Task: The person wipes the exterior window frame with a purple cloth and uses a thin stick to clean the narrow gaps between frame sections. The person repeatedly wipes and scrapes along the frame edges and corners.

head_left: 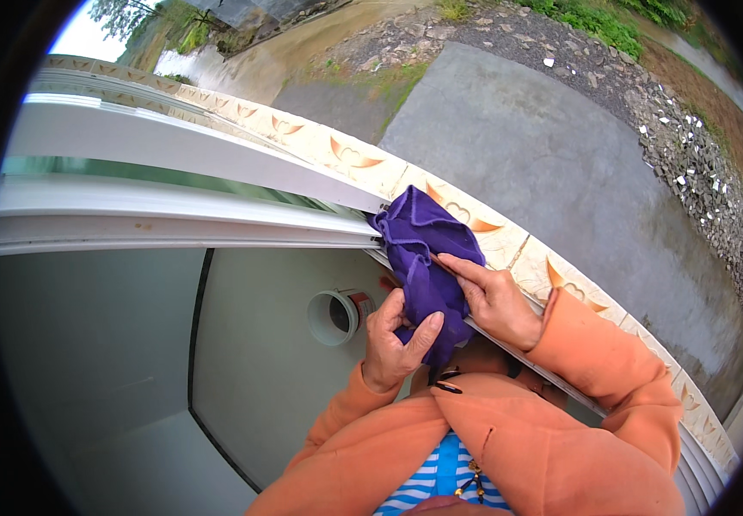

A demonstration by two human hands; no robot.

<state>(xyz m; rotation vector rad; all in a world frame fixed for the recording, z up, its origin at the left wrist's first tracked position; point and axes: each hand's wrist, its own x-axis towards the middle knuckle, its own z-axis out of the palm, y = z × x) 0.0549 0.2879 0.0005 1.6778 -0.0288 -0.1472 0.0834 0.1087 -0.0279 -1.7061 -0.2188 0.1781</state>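
A purple cloth [427, 228] lies bunched over the window track and the tiled sill, against the end of the white sliding window frames. My left hand [393, 342] pinches the cloth's lower folds between thumb and fingers, on the room side. From the right, my right hand [494, 297] presses on the cloth with its fingers close together. A thin reddish-brown strip, too small to make out, shows beside its index fingertip. The cloth hides the part of the track beneath it.
White window sashes [174, 211] fill the left. The cream sill tiles [354, 155] with orange motifs curve along the opening. A white bucket [332, 316] stands on the floor inside. Outside are a concrete slab [526, 129] and a strip of rubble [690, 163].
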